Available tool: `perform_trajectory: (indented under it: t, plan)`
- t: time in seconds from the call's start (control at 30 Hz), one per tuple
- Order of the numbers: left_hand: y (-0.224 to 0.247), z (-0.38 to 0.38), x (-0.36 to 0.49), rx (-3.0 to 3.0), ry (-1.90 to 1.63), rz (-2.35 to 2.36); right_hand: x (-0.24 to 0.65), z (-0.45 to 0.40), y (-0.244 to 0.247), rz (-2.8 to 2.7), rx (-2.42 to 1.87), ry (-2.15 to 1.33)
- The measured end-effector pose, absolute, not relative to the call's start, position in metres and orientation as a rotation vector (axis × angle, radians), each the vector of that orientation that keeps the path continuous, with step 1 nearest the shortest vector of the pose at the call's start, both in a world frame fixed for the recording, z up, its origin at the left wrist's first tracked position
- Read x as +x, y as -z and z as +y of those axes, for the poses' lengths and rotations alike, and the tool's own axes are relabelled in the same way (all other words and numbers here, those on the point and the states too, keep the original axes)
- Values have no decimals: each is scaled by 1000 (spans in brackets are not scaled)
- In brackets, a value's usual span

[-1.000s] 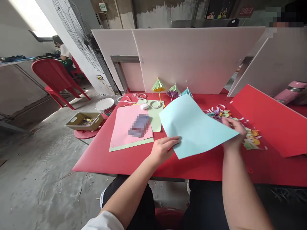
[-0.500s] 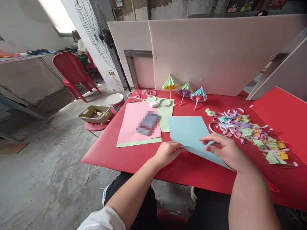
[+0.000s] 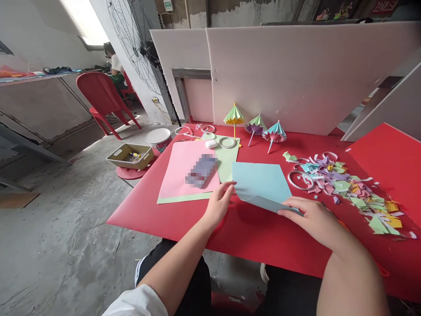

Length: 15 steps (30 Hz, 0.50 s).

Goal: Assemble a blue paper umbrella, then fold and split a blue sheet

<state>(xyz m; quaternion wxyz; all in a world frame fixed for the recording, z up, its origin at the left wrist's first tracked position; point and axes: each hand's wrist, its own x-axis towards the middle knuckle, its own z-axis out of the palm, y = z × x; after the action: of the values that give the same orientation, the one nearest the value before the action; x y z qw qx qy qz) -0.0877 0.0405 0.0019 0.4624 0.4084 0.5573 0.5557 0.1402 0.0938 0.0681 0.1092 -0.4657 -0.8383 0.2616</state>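
Observation:
A light blue sheet of paper sits over the red table in front of me, its near edge folded up into a narrow flap. My left hand has its fingertips and thumb at the sheet's left edge, fingers bent together. At the right end of the flap, my right hand pinches the paper between thumb and fingers. Part of the sheet's right side is hidden behind that hand.
Pink paper carries a blurred-out item at left. Three paper umbrellas stand at the back. Paper scraps and a tape roll lie at right. A bin rests on a stool beside the table.
The near edge of the blue paper has gone from a loose curl to a folded flap. My left hand has shifted to the left edge, and my right hand has closed on the flap.

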Motion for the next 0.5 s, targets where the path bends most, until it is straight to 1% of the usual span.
perform_trajectory:
  t: [0.27, 0.4, 0.5]
  plan:
    - [4, 45, -91, 572, -1374, 1250, 153, 79, -75, -2543, -1150, -962]
    - [8, 45, -92, 499, -1352, 1202, 152, 68, -87, -2626, -979, -1093]
    - [7, 44, -92, 561, -1321, 1170, 148, 64, -92, -2644, -928, -1166]
